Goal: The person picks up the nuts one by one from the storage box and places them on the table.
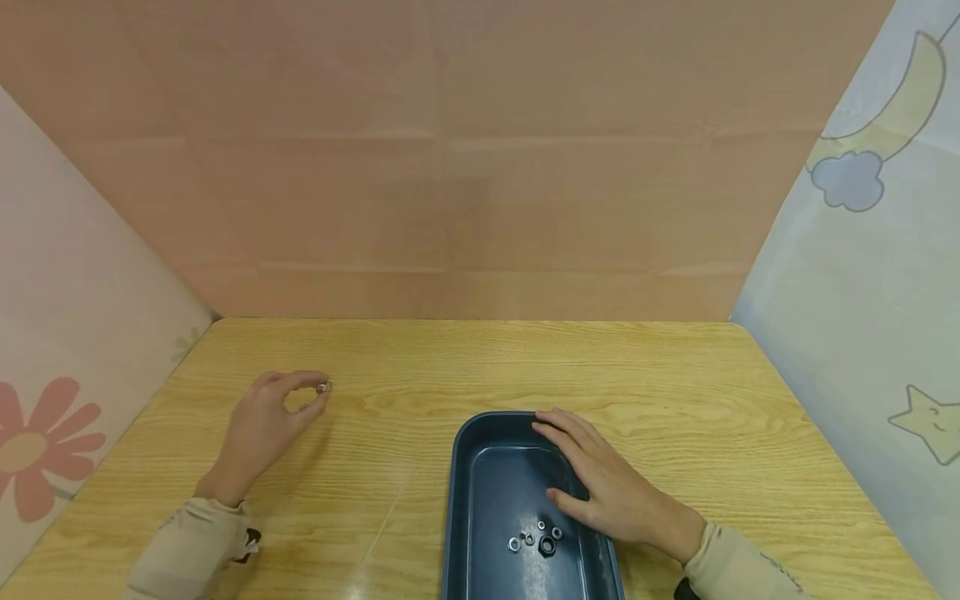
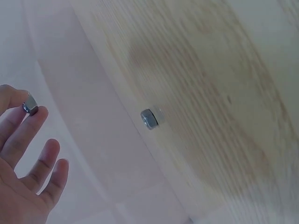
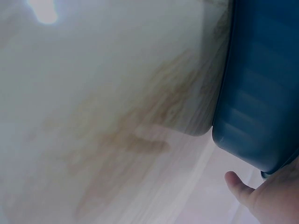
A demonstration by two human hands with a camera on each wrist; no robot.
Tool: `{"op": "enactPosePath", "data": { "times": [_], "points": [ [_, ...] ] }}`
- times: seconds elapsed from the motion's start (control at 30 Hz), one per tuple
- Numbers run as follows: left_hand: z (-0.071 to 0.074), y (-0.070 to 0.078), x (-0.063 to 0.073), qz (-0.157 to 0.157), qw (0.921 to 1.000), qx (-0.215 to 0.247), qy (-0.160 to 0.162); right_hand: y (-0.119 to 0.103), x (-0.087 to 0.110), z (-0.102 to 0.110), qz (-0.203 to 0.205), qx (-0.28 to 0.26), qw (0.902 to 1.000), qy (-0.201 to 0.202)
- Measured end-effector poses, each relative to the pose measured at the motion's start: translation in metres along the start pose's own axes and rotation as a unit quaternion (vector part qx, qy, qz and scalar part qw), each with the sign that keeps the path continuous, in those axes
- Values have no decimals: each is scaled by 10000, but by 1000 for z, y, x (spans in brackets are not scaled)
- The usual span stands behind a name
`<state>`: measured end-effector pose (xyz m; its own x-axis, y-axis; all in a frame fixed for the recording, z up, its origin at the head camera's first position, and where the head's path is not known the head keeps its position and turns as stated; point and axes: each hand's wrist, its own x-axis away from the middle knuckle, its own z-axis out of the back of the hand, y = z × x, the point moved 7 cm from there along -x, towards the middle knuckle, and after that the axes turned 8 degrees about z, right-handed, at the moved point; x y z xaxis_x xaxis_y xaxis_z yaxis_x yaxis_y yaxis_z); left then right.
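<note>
My left hand (image 1: 258, 425) is above the table on the left, pinching a small metal nut (image 1: 323, 387) between thumb and index finger. In the left wrist view the pinched nut (image 2: 30, 103) shows at the fingertips, the other fingers spread loosely. A second nut (image 2: 149, 119) lies on the wood; in the head view it barely shows through the loop of finger and thumb. My right hand (image 1: 603, 483) rests on the right rim of a dark blue tray (image 1: 456, 500), fingers fairly straight, thumb over the inside. Several nuts (image 1: 547, 546) of different sizes lie in the tray.
The wooden table (image 1: 375, 367) ends at a brown panel (image 1: 450, 208) at the back. Patterned walls stand left (image 1: 75, 333) and right (image 1: 847, 333). The tray's near end runs out of the head view.
</note>
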<state>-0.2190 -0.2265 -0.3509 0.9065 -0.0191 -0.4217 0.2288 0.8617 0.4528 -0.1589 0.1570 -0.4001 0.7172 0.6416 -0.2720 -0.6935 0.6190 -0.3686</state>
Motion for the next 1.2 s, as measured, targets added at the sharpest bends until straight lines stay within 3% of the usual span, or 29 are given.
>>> {"op": "enactPosePath", "data": {
  "times": [0.43, 0.8, 1.2],
  "points": [
    [4, -18, 2, 127, 9998, -103, 110, -1, 0, 1, 62, 53, 10000, 24],
    [4, -35, 1, 406, 9987, -264, -163, -2, 0, 0, 80, 84, 9999, 36],
    [8, -47, 2, 320, 9987, -370, -171, -2, 0, -1, 54, 3, 10000, 21]
  ]
}}
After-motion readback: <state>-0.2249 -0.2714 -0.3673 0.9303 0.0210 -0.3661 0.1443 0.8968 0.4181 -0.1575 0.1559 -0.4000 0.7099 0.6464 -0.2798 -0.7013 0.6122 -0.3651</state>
